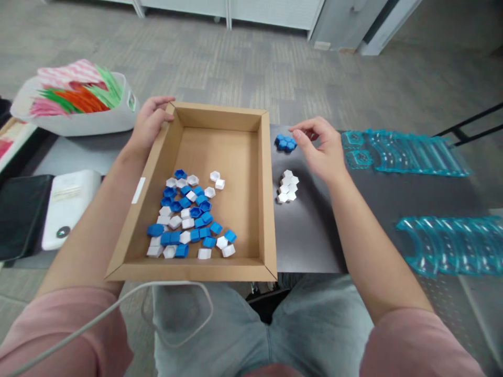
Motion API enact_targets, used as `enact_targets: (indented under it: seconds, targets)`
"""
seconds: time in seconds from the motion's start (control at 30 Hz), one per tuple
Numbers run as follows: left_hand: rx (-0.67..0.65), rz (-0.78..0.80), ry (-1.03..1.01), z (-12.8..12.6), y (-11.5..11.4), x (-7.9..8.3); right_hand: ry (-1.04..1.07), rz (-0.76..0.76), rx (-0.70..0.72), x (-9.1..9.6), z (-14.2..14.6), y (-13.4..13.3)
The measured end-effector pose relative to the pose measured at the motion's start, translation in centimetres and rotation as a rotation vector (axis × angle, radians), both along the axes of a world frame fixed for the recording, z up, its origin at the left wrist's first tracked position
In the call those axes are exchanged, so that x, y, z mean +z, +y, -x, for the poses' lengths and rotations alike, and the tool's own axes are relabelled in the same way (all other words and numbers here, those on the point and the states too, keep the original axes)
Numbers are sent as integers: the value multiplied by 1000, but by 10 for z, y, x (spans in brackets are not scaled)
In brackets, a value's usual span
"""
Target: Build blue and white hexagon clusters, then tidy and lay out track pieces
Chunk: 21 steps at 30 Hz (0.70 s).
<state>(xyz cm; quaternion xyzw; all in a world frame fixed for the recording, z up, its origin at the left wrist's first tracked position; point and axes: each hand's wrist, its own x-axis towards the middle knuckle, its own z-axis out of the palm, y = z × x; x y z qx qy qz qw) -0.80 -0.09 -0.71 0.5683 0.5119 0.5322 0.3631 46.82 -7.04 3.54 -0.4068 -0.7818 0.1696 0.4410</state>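
Note:
My left hand point(151, 123) is closed around the far left corner of a shallow brown cardboard tray point(266, 209). Loose blue and white hexagonal pieces lie in its near left part; one blue hexagonal piece point(156, 230) rests by the left wall. To the right of the tray, my right hand point(320, 144) has thumb and forefinger brought together at the edge of a cluster of blue hexagonal pieces point(285, 142). Whatever sits between these fingertips is hidden. Nearer to me, several white hexagonal pieces point(288, 187) stand grouped side by side on the dark table.
Transparent teal plastic parts point(420, 152) lie on the table's right side, with another teal ribbed part point(456, 246) nearer. At left stand a white bin point(78, 123) of colourful strips, a white device point(70, 209) and a black case point(25, 214). A white cable point(173, 283) crosses the front.

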Motion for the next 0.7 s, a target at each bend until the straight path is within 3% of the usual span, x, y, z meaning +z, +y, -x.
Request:
enact_targets:
  seconds: [0.13, 0.23, 0.47, 0.7]
  targets:
    - [27, 48, -94, 2, 10, -3, -280, -84, 500, 37, 52, -63]
    - [21, 56, -109, 2, 15, -4, -469, -80, 793, 46, 78, -96]
    - [7, 47, -122, 2, 16, -6, -589, -56, 893, 40, 88, -107]
    - [-32, 48, -135, 1, 14, -5, -570, -23, 955, 39, 92, -110]
